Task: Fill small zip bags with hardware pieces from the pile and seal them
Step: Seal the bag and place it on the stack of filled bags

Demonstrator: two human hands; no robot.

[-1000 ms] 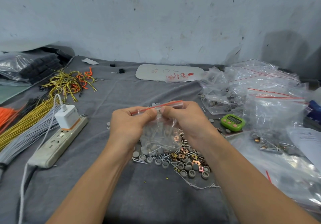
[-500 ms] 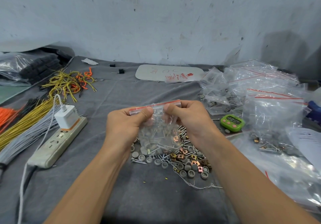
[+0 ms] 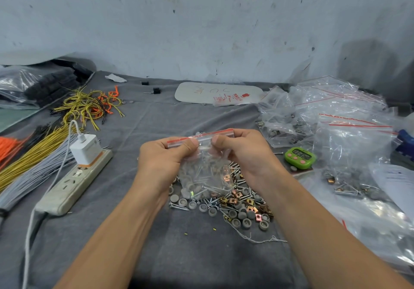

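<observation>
A small clear zip bag with a red strip along its top hangs between my hands over the grey cloth. Screws, grey round caps and copper square clips fill its lower part. My left hand pinches the left end of the red strip with thumb and fingers. My right hand pinches the strip's right half the same way. Below and to the right of the bag lies the pile of hardware, partly hidden by the bag and my right wrist.
A power strip with a white charger lies at the left, beside bundles of yellow, grey and orange wire. Heaped zip bags, a green timer and filled bags crowd the right. A white board lies by the wall.
Both hands and the bag have sunk slightly toward the pile. My thumbs stay pinched on the red strip, the left one a little further along it.
</observation>
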